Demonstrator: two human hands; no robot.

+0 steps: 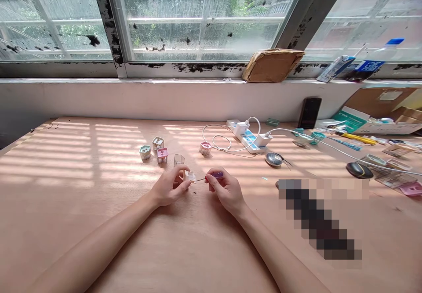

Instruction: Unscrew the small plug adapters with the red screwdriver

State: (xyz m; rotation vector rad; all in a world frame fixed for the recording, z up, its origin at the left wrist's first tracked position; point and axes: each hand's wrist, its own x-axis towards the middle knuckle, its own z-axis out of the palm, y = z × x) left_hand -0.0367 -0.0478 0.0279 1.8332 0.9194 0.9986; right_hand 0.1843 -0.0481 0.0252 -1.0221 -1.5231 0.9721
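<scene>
- Left grip (169, 185): closed on a clear cube (190, 176), which sits at the grip's right side.
- Right grip (227, 191): closed at the fingertips on a small screwdriver (216, 175), with its purple handle inside the grip.
- The shaft (200, 179) extends left from the right grip and ends just beside the cube. Contact cannot be confirmed.
- For steady control, keep both grips low over the bench (66, 187) and the shaft in line with the cube.
- A second clear cube (179, 160) stands just beyond the left grip. Three printed cubes (162, 155) stand farther beyond it.
- A pink cube (205, 148) stands beyond the right grip.
</scene>
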